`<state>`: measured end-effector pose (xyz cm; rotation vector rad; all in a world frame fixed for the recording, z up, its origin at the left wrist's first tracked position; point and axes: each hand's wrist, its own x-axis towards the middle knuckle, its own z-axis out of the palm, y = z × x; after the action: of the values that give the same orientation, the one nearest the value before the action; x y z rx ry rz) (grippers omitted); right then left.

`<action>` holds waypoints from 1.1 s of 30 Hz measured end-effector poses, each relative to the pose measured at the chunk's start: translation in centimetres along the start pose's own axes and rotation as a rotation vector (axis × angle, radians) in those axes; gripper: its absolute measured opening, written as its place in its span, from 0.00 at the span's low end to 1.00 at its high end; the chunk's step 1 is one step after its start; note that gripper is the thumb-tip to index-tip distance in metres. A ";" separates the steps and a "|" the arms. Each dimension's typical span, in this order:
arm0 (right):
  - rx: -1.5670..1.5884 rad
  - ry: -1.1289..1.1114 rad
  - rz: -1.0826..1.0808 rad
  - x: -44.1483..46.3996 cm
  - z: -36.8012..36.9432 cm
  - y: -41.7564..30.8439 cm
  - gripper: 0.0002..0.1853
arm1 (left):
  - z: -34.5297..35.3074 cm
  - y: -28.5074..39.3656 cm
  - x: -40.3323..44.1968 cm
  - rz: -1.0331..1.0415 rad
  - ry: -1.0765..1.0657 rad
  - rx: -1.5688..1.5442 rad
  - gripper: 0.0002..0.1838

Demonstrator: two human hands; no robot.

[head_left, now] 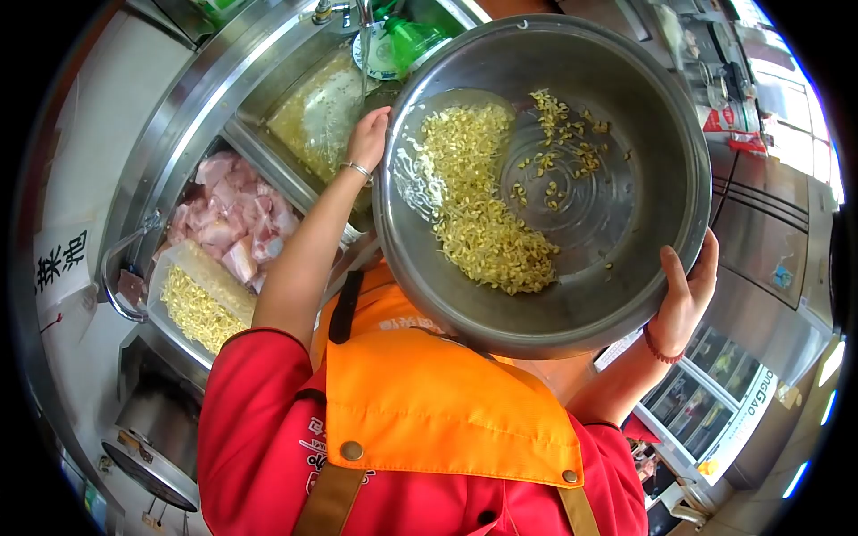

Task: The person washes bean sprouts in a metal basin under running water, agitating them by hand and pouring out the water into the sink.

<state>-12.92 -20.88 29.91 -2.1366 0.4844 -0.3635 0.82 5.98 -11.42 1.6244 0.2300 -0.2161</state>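
The left fingers [380, 116] and right fingers [707, 257] are gripping a big metal bowl [648, 134] with wet yellow sprouts [493, 252] inside.

Light is bright over the large round grey metal bowl [630, 116], with a blown-out white window [786, 67] to its upper right and glowing white light strips [795, 480] to its lower right. Wet glare sparkles inside the bowl's left wall, and the shiny steel sink edge [186, 100] to its left gleams. The pale yellow sprouts [483, 201] within it look fairly sharp; small background details beyond its right side soften. Wide-angle distortion bends lines around it, inside black corners.
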 end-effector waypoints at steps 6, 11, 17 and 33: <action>0.007 0.007 0.017 -0.1 -0.1 0.1 0.24 | -0.5 1.3 -3.3 0.193 0.019 0.330 0.18; 0.013 0.012 0.004 -0.2 0.4 -0.4 0.23 | 0.0 2.7 -5.5 0.438 0.023 0.585 0.25; 0.015 0.002 -0.003 -0.2 0.4 -0.6 0.23 | -0.1 4.7 -5.8 0.479 -0.079 0.794 0.21; -0.018 0.006 -0.007 -0.1 0.0 -0.2 0.23 | 5.0 6.7 -4.7 0.381 -0.418 0.733 0.08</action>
<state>-13.00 -20.73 30.04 -2.1558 0.4860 -0.3709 -1.84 0.48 -4.04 2.2520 -0.5385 -0.3642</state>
